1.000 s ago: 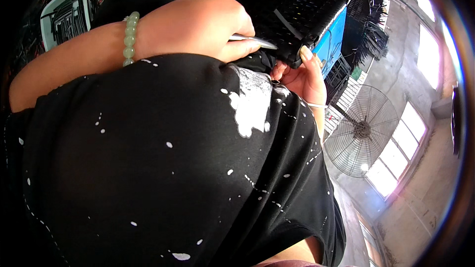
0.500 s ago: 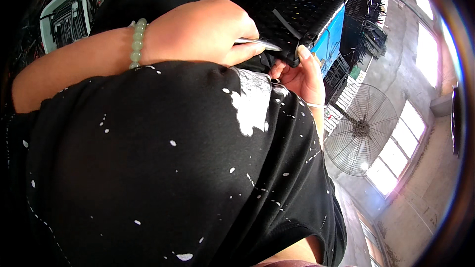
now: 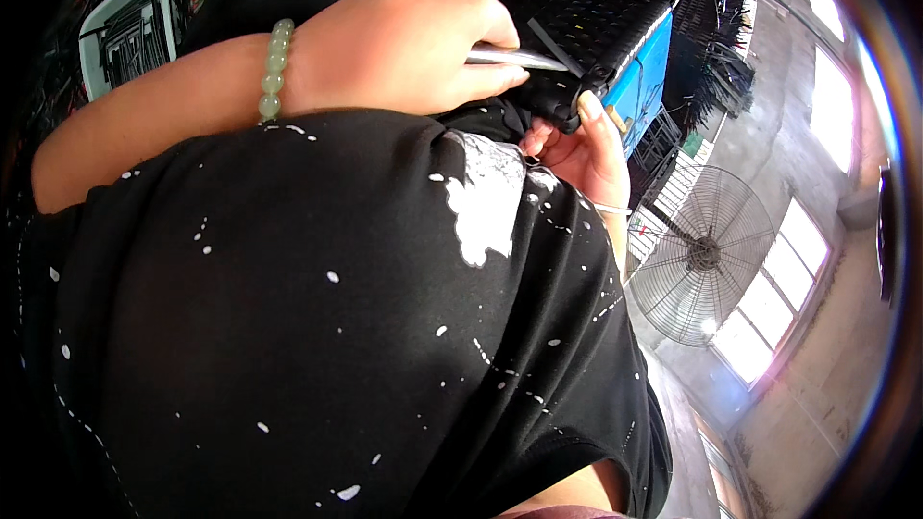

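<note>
My left hand, with a green bead bracelet at its wrist, is closed around a slim silver pointed metal tool. The tool's tip lies against the corner of a black woven basket, beside a loose flat black strip that sticks up from the weave. My right hand pinches that same corner, thumb on top and fingers curled beneath; a thin white band circles its wrist. The palm side of the left hand's grip is hidden.
A pale tub of black strips stands at the far left, with more loose strips around it. Behind the basket's side is a blue panel. To the right are a large wire-caged fan, piled black strips and bright windows.
My left hand has shifted a little up and right, carrying the metal tool, whose tip is now farther along beside the loose strip. The right hand keeps its pinch on the corner.
</note>
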The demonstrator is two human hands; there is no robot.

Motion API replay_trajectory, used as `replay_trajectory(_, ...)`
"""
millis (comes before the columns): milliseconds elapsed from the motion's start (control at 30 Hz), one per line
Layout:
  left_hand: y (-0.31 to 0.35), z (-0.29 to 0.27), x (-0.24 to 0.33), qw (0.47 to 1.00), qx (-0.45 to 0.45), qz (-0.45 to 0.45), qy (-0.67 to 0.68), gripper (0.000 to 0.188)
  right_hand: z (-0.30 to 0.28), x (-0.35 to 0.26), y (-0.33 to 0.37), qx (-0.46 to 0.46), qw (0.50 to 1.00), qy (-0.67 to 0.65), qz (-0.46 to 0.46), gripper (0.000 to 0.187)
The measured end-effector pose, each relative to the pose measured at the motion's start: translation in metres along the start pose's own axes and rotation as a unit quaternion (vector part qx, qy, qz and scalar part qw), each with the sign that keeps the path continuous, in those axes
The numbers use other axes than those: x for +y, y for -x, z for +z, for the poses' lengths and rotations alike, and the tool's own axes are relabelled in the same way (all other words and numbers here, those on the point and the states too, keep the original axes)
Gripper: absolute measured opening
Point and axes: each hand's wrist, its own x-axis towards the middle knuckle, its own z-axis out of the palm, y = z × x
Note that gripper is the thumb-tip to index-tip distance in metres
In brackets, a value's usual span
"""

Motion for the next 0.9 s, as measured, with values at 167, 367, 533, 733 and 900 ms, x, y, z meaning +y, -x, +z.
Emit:
replay_trajectory(167, 0.006, -0.013, 0.005, 0.997, 0.016, 0.06, 0.036, 0.022, -0.001, -0.002, -0.003, -0.026, 0.999, 0.028, -0.014, 0.025)
replay_trajectory(367, 0.013, -0.024, 0.01, 0.998, -0.049, 0.03, 0.035, 0.025, 0.001, -0.003, 0.0, -0.013, 1.0, 0.024, -0.014, 0.024)
replay_trajectory(533, 0.015, -0.01, 0.003, 0.99, -0.094, 0.002, 0.104, 0.024, 0.001, -0.002, 0.003, 0.009, 1.0, 0.0, -0.006, 0.021)
replay_trajectory(733, 0.017, -0.009, 0.009, 0.964, -0.129, -0.113, 0.202, 0.026, 0.003, -0.001, -0.002, 0.011, 1.0, -0.002, 0.0, 0.02)
replay_trajectory(900, 0.017, -0.004, 0.009, 0.962, -0.122, -0.141, 0.2, 0.027, 0.007, -0.002, 0.0, 0.007, 1.0, 0.017, -0.017, 0.021)
